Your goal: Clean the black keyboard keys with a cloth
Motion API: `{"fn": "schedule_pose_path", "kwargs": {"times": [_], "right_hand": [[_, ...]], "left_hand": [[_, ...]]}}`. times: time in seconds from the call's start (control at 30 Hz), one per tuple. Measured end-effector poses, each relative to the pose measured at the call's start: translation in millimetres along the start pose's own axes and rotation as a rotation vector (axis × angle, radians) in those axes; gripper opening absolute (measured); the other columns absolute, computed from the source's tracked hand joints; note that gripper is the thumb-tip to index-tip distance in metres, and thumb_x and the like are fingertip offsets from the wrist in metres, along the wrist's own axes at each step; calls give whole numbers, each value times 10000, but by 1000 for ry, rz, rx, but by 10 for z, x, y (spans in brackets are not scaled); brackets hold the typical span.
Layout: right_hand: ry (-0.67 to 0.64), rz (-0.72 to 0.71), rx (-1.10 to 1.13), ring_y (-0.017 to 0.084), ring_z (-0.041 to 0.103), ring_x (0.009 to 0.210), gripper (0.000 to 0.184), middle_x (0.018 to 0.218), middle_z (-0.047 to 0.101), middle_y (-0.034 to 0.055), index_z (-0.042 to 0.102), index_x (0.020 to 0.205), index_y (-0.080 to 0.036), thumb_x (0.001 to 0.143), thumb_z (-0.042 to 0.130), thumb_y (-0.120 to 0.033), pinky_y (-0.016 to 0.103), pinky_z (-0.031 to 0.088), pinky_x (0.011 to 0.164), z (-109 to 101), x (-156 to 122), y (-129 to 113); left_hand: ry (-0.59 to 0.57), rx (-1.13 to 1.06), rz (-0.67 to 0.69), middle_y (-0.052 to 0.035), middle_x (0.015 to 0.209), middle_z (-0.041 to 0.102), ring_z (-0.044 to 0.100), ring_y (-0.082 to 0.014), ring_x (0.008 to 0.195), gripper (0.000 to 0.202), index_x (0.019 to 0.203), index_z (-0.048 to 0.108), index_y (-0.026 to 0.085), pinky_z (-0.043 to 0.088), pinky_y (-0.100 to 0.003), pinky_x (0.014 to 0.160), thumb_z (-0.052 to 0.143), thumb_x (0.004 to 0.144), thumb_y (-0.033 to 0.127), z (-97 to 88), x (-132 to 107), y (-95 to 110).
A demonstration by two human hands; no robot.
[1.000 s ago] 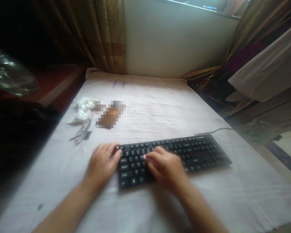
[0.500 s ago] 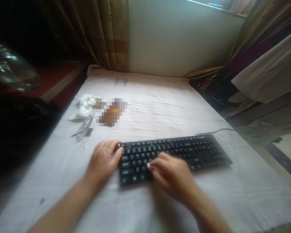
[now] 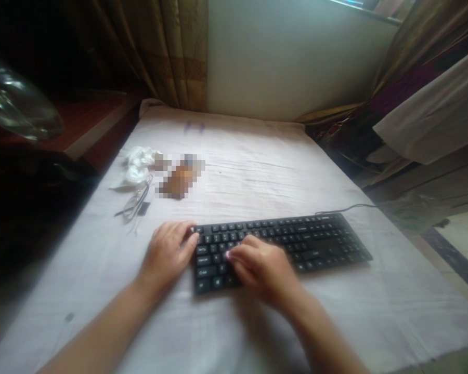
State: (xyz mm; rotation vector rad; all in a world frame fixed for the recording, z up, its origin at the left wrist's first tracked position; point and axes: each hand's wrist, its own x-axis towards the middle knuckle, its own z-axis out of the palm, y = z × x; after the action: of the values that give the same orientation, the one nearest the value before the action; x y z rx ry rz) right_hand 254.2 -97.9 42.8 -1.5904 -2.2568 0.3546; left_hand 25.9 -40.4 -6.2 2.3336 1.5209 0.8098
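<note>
A black keyboard [image 3: 312, 248] lies on the pale bedsheet, its keys facing up. At its left end is my left hand [image 3: 167, 252], with the thumb on the side edge and the fingers curled at the top left corner, holding it. Over the left-hand letter keys, my right hand [image 3: 263, 265] is closed in a pinch. A small whitish-pink bit shows at its fingertips, too small to tell what it is. The keys beneath that hand are hidden.
A crumpled white cloth [image 3: 138, 161], a bundled cable [image 3: 138, 202] and a blurred-out orange-brown item [image 3: 178, 182] lie at the left. The keyboard's cord [image 3: 347, 209] runs off the right edge. A wooden table [image 3: 97, 122] with a clear plastic object [image 3: 19, 104] stands beyond.
My right hand has moved left and slightly up across the keys, still pinched. My left hand keeps its hold at the keyboard's left end. The view has shifted slightly.
</note>
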Motion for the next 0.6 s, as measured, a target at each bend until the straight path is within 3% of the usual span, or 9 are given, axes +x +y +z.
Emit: {"fn": "schedule_pose_path", "kwargs": {"times": [0.1,0.33,0.47,0.6], "right_hand": [[-38,-1,23,108,622,633,135,805,682,12,748,862,-225,874,619,-188,194,400,578,-41,-29,-19],[86,-93,15,112,615,706,159,856,687,14,743,952,-246,937,585,-260,199,386,603,125,235,-264],[-47,-103,-119,130,593,706,175,871,687,19,755,953,-283,951,581,-302,227,326,564,191,411,-410],[-145,-28,-158,144,600,737,174,921,690,28,759,977,-295,950,588,-302,241,320,571,122,430,-386]], "left_hand": [[5,-6,5,-66,1034,717,624,-254,989,303,1060,645,199,474,-421,906,448,955,403,2,-3,3],[19,-8,31,-69,1032,725,634,-250,976,304,1063,656,196,484,-417,891,423,974,370,8,3,-29],[43,-6,41,-75,1023,730,641,-248,965,294,1052,661,193,491,-412,879,429,969,353,22,6,-37],[38,-5,36,-65,1001,730,640,-244,951,284,1043,662,203,494,-405,867,437,967,360,11,5,-24]]}}
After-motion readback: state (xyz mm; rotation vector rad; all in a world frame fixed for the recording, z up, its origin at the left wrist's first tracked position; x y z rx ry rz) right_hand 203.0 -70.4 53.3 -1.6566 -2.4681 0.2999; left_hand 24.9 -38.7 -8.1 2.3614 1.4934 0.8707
